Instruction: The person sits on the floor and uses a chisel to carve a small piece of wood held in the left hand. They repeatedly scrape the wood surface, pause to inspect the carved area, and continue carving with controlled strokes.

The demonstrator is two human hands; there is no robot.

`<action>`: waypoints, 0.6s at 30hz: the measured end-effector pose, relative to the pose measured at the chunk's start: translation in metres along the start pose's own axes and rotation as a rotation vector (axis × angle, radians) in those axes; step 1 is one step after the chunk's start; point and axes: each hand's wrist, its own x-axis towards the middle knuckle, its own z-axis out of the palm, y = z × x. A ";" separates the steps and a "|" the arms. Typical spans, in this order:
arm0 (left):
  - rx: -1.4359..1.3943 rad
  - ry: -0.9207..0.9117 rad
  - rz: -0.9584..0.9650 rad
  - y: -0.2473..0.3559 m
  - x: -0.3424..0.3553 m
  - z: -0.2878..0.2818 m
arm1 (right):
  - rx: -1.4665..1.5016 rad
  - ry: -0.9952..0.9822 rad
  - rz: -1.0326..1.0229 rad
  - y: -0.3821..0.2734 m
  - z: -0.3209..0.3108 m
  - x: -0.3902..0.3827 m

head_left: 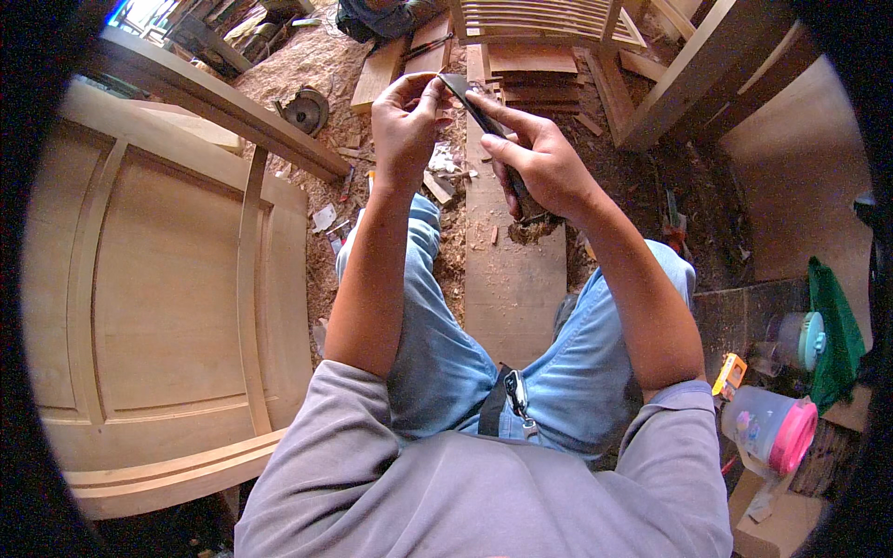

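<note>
Nearby, a pink-lidded tub (765, 426) is bearing a small print too blurred to read, while farther out the right hand (549, 167) is gripping a slim, dark, straight tool (480, 118) above a plank (516, 288) and the left hand (406, 121) is pinching its far tip.

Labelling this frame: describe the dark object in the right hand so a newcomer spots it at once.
Find the board running up the middle between the jeans-clad legs. Over its far part, the right hand grips a long, slim dark object, its upper end near the left hand. Being near-black sets it apart from the pale planks beyond.
</note>
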 end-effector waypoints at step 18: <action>-0.202 -0.011 -0.139 0.010 -0.010 0.011 | -0.002 0.338 -0.184 -0.005 -0.031 0.010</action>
